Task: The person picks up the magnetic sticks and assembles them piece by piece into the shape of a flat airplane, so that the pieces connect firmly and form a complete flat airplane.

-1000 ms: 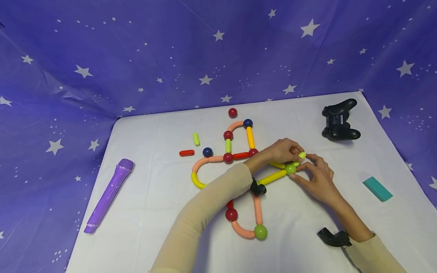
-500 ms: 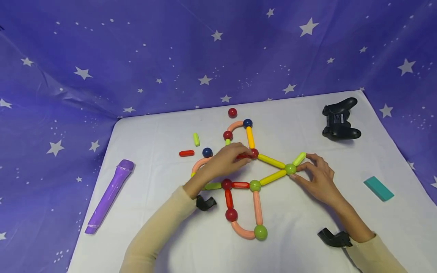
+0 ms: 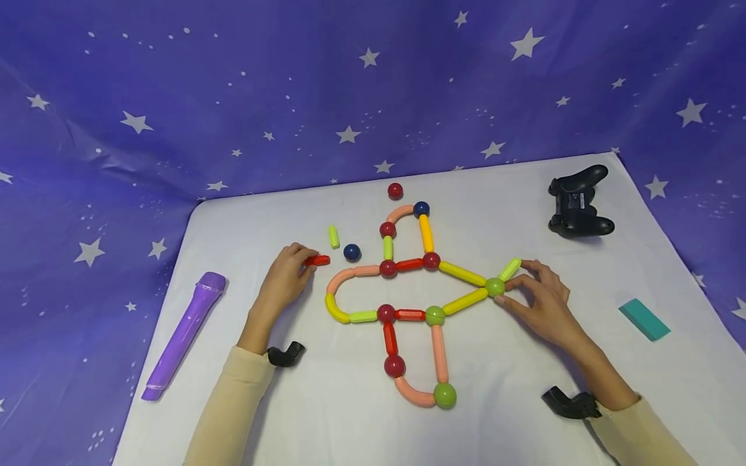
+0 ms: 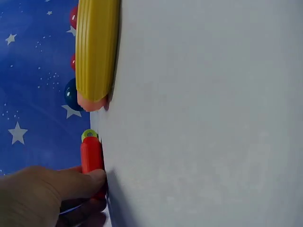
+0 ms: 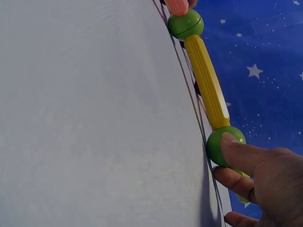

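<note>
At the left of the figure, my left hand (image 3: 287,277) pinches a short red magnetic rod (image 4: 91,156) between thumb and fingers. My right hand (image 3: 542,304) holds the green ball (image 3: 495,287) at the figure's right tip, thumb on its near side in the right wrist view. Two long yellow rods (image 3: 463,274) meet at that ball, and a short lime rod (image 3: 510,269) sticks out from it past my fingers. The figure's rounded left end has a curved yellow rod (image 3: 337,309). Loose near my left hand lie a lime rod (image 3: 333,237) and a dark blue ball (image 3: 351,252).
A loose red ball (image 3: 395,191) lies behind the figure. At the far left is a purple toy microphone (image 3: 185,336). A black game controller (image 3: 578,202) sits back right, with a teal block (image 3: 644,319) below it. White cloth (image 3: 495,414) covers the table.
My left hand has left the short lime rod beside the green ball, crossed leftward over the figure and taken hold of the loose red rod. My right hand has stayed at the green ball.
</note>
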{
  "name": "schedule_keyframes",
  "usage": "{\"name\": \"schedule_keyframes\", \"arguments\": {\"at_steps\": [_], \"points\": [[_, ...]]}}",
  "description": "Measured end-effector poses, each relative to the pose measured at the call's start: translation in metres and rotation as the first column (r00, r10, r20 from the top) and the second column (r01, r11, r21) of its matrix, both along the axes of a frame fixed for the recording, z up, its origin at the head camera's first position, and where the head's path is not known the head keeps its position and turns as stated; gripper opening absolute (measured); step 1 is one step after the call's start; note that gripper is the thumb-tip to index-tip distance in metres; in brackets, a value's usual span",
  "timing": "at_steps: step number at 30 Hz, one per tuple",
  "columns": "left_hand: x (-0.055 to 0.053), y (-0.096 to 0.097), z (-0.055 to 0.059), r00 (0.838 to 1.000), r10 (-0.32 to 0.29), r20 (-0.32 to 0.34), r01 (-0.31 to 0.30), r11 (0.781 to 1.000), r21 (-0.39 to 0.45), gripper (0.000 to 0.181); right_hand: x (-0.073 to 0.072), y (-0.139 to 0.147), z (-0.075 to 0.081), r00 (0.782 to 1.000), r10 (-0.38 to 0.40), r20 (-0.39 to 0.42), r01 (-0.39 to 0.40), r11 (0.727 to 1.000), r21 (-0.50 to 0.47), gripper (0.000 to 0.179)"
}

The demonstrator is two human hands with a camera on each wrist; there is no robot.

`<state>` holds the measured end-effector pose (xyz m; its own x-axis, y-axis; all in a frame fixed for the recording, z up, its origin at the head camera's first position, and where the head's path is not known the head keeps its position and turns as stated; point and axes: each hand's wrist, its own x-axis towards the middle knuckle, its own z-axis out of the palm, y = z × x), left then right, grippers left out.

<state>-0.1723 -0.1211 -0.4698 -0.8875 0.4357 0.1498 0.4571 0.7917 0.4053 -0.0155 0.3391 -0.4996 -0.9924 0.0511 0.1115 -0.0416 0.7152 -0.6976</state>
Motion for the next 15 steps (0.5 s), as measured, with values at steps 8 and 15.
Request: {"name": "schedule_keyframes", "arguments": {"at_steps": [8, 15], "points": [[0.007, 0.012, 0.012, 0.999, -0.048, -0.024, 0.050, 0.995, 0.084, 0.027, -0.003, 0.003, 0.003, 0.999, 0.039, 0.026, -0.039, 0.999, 0.001, 0.015], [0.034, 0.082, 0.042, 0.968, -0.252, -0.021, 0.253, 0.961, 0.116, 0.032, -0.008, 0.022, 0.009, 0.999, -0.045, -0.005, 0.045, 0.998, -0.051, 0.017]]}}
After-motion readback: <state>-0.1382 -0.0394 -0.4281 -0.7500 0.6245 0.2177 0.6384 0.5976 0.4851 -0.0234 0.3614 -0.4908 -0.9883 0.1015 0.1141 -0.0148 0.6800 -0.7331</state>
